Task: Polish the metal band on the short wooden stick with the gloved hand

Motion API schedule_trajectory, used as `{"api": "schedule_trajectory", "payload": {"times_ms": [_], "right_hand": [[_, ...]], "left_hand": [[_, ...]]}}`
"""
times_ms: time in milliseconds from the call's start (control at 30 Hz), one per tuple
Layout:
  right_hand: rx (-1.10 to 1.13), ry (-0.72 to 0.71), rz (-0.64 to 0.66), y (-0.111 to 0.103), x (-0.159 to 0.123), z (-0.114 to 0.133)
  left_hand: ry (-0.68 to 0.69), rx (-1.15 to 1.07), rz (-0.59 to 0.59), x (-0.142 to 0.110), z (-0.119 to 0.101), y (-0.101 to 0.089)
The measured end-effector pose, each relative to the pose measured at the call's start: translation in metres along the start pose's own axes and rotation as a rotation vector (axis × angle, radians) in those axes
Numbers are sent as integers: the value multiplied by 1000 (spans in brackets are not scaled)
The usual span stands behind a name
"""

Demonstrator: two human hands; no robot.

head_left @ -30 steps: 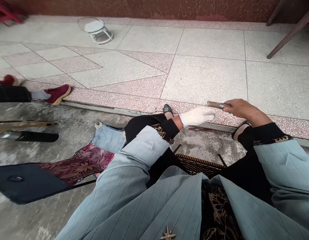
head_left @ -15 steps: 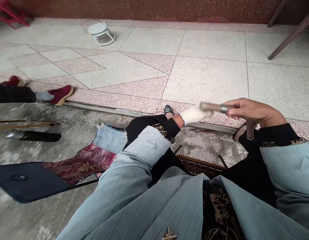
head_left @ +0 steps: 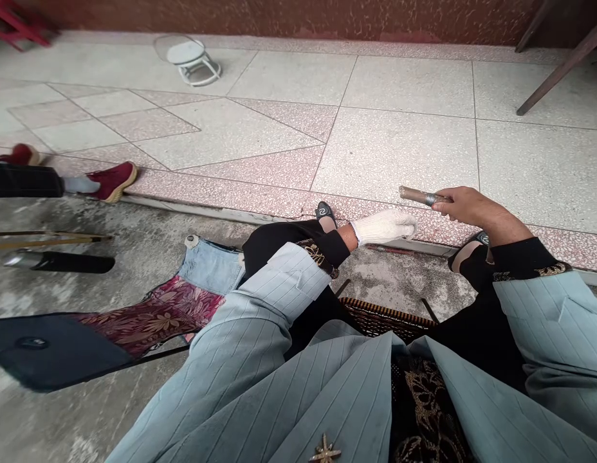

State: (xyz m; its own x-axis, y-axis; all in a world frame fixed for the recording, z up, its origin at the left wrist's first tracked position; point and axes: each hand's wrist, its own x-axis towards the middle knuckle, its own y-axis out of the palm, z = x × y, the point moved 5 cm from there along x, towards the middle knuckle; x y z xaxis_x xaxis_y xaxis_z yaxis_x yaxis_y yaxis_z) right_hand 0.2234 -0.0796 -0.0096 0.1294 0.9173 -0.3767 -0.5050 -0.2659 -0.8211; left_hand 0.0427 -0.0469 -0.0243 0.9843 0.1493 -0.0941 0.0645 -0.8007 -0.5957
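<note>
My left hand (head_left: 386,227), in a white knitted glove, is out in front between my knees near the step. Its fingers are curled closed, and what they hold, if anything, is hidden. To its right, my bare right hand (head_left: 465,204) grips a brown rod-shaped tool (head_left: 415,195) with silvery wire wound around it. The tool's blunt end points left, above and apart from the glove. Part of the tool is hidden by my hand. Below, a brown woven wicker edge (head_left: 383,318) shows between my legs.
The tiled step edge (head_left: 221,212) runs just past my feet. At left are a patchwork cloth on a frame (head_left: 154,315), a black and silver cylinder (head_left: 62,260) and another person's red shoe (head_left: 112,181). Farther off stand a small white stool (head_left: 187,53) and a wooden leg (head_left: 563,64).
My right hand and the tool have shifted; the tool's end has moved up and right, away from the glove. The gloved left hand has lowered slightly.
</note>
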Motion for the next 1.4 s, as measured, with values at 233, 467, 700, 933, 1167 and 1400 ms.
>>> {"api": "schedule_trajectory", "payload": {"times_ms": [233,467,700,933,1167,1400], "right_hand": [[9,-226,459,22,-16,17],[464,-372,458,-2,-41,35],[749,-41,-160,-26,-20,2],[247,65,-118,-11,-2,-12],[-116,-2,174,16,0,-3],[238,-285,578,15,-36,30]], "left_hand": [[-45,18,-68,-5,2,-14],[-111,-362,-118,-5,11,-10],[-138,-435,-63,-3,3,3],[-126,-189,-68,-9,-12,-5],[-43,-74,-70,-5,-2,-10],[-152,-112,-181,-9,5,-24]]}}
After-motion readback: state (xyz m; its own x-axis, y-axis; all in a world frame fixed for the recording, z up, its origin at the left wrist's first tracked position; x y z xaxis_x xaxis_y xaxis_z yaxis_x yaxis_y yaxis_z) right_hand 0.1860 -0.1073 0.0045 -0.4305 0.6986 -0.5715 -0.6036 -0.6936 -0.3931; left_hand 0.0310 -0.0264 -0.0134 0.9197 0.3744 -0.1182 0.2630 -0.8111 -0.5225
